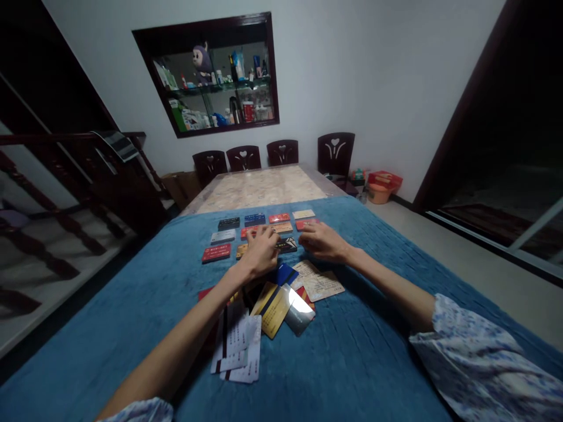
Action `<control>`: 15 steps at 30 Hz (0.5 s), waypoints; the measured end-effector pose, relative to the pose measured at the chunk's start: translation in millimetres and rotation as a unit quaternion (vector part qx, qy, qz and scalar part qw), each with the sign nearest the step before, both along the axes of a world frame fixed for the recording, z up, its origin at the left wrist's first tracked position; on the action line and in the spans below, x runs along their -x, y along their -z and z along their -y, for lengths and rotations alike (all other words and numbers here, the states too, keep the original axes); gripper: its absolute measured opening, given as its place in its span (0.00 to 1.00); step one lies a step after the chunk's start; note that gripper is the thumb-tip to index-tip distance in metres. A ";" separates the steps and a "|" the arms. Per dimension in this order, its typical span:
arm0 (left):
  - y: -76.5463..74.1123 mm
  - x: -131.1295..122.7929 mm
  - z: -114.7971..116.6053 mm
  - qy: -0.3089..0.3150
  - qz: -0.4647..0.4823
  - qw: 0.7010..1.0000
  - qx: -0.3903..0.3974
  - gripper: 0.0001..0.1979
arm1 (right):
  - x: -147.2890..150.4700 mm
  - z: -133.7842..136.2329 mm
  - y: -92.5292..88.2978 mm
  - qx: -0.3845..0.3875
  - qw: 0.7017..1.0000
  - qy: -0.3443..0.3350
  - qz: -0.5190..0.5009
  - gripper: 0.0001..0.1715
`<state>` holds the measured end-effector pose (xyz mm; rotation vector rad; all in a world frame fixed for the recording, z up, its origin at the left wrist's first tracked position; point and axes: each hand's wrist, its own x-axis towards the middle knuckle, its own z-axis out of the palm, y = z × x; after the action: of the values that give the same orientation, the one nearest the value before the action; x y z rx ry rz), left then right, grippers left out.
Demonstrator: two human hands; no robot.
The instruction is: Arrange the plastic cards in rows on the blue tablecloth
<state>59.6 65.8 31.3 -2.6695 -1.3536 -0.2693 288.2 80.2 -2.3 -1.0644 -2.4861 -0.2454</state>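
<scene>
Several plastic cards lie in neat rows (229, 223) on a blue cloth (352, 351) over the table. My left hand (260, 251) rests curled over the middle of the rows, its fingers bent down onto a card (288, 245). My right hand (322, 240) lies beside it, fingers bent and touching a red card (304, 223) at the right end. Nearer to me a loose heap of cards (275, 302) is spread out, with white cards (237, 346) by my left forearm.
Beyond the cloth the bare marble tabletop (264, 187) runs to several dark chairs (336, 151) along the wall. A wall niche (215, 76) holds bottles and a toy. Stair rails (65, 193) stand on the left, an orange basin (380, 187) on the floor at right.
</scene>
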 end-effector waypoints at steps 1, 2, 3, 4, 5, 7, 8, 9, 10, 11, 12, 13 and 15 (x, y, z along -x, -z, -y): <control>0.9 2.9 3.6 0.002 -0.002 1.000 0.001 0.11 | 2.6 2.9 1.3 -0.005 1.000 -0.010 -0.005 0.12; 1.8 5.7 7.0 0.003 -0.004 1.000 0.002 0.11 | 5.2 5.6 2.8 -0.009 1.000 -0.022 -0.011 0.11; 2.5 8.4 10.1 0.003 -0.007 1.000 0.002 0.11 | 8.0 8.5 4.2 -0.010 0.999 -0.035 -0.016 0.11; 3.1 11.1 12.9 0.003 -0.009 1.000 0.003 0.11 | 11.0 11.5 5.3 -0.008 0.999 -0.049 -0.022 0.10; 3.7 13.6 15.3 0.002 -0.011 1.000 0.005 0.11 | 14.3 15.1 6.1 -0.003 0.998 -0.064 -0.027 0.09; 5.3 18.3 19.2 0.001 -0.011 1.000 0.006 0.11 | 21.8 24.2 6.6 0.014 0.994 -0.098 -0.039 0.08; 6.4 20.5 20.8 0.002 -0.010 1.000 0.005 0.11 | 26.1 29.8 6.3 0.025 0.992 -0.117 -0.043 0.09; 7.6 22.4 22.0 0.002 -0.008 1.000 0.003 0.11 | 30.5 35.9 5.8 0.034 0.988 -0.139 -0.048 0.09; 8.9 24.2 23.1 0.003 -0.006 1.000 0.002 0.11 | 35.1 42.4 5.2 0.041 0.986 -0.154 -0.057 0.09; 10.3 25.7 24.1 0.003 -0.005 1.000 0.003 0.11 | 39.6 49.0 4.7 0.047 0.983 -0.165 -0.064 0.09; 11.6 26.9 24.9 0.002 -0.005 1.000 0.006 0.10 | 44.0 55.5 4.3 0.051 0.981 -0.178 -0.067 0.08; 12.8 27.8 25.6 0.002 -0.005 1.000 0.009 0.10 | 48.1 61.7 4.3 0.058 0.978 -0.187 -0.067 0.09; 14.4 28.9 26.9 0.004 -0.007 1.000 0.015 0.11 | 55.1 72.7 5.2 0.066 0.977 -0.191 -0.063 0.09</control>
<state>30.7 38.9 16.9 -2.6963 -1.3522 -0.2329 233.1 7.6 -7.5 -0.6065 -2.5546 0.1015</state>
